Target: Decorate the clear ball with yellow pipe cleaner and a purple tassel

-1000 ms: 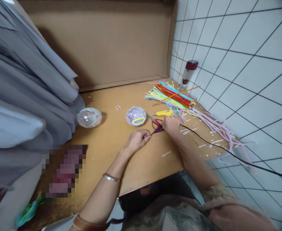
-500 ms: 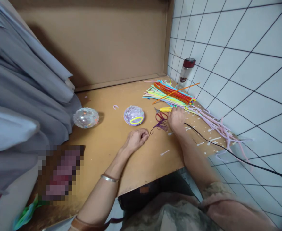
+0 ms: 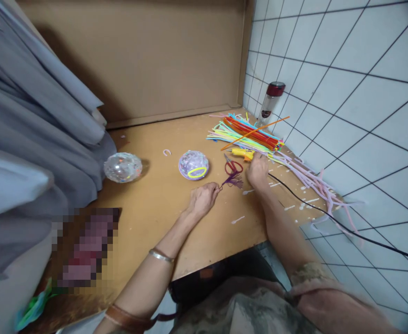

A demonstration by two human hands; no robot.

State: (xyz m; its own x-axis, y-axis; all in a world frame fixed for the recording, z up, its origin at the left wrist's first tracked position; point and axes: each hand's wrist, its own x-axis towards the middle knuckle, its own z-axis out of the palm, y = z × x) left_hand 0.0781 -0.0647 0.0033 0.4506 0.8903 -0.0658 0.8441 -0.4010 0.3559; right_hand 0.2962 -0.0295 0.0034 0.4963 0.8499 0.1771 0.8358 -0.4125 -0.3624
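My left hand point(image 3: 204, 200) is closed, its fingertips pinching the loop end of a dark purple tassel point(image 3: 233, 180) on the table. The tassel's strands fan out to the right, just below red-handled scissors point(image 3: 233, 167). My right hand point(image 3: 258, 170) is wrapped round the back of a yellow hot glue gun point(image 3: 240, 152) with an orange trigger; the nozzle points left. Left of the scissors sits a lilac-speckled, bowl-like dome point(image 3: 192, 160) with a yellow ring point(image 3: 197, 173) lying on its near side. My fingers hide the glue gun's grip.
Bundled colourful pipe cleaners point(image 3: 251, 132) lie at the back right, near a red-capped bottle point(image 3: 272, 99). A black cord point(image 3: 304, 202) trails off right. A clear speckled dome point(image 3: 123, 167) and a small pale curved piece point(image 3: 167, 152) lie left. Grey cloth point(image 3: 33, 106) hangs at the left.
My left hand has moved right and taken the tassel's loop between its fingertips. My right hand has shifted slightly right, and more of the glue gun shows, turned with its orange trigger visible.
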